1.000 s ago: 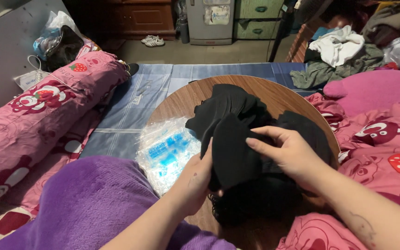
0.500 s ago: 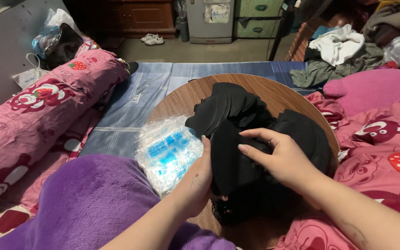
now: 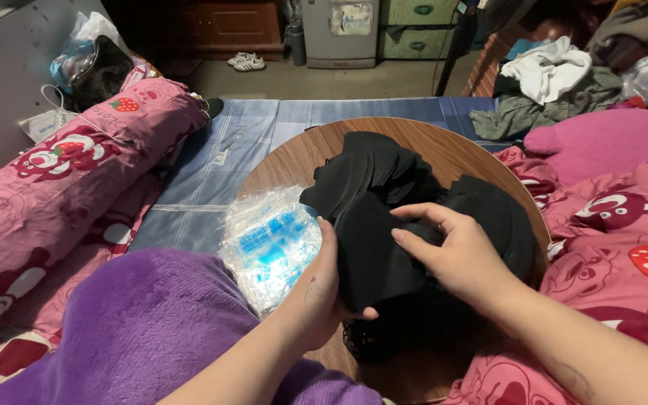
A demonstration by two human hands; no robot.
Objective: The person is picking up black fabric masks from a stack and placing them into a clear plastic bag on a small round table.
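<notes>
A soft, limp black cloth (image 3: 384,225) lies bunched in folds on a round wooden desk (image 3: 286,161), beside a crinkly clear plastic bag (image 3: 268,244) with blue print. The desk sits on a blue striped mat (image 3: 226,154) among pink strawberry-print bedding (image 3: 46,195) and a fuzzy purple blanket (image 3: 136,330). The left hand (image 3: 324,289) grips the cloth's near edge, thumb underneath, while the right hand (image 3: 455,251) pinches a fold on top with curled fingers.

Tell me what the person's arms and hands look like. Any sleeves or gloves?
Both arms are bare, with no sleeves, and no gloves, rings or watch show. The left hand has a small dark mark near the wrist. The right hand has short, plain nails.
</notes>
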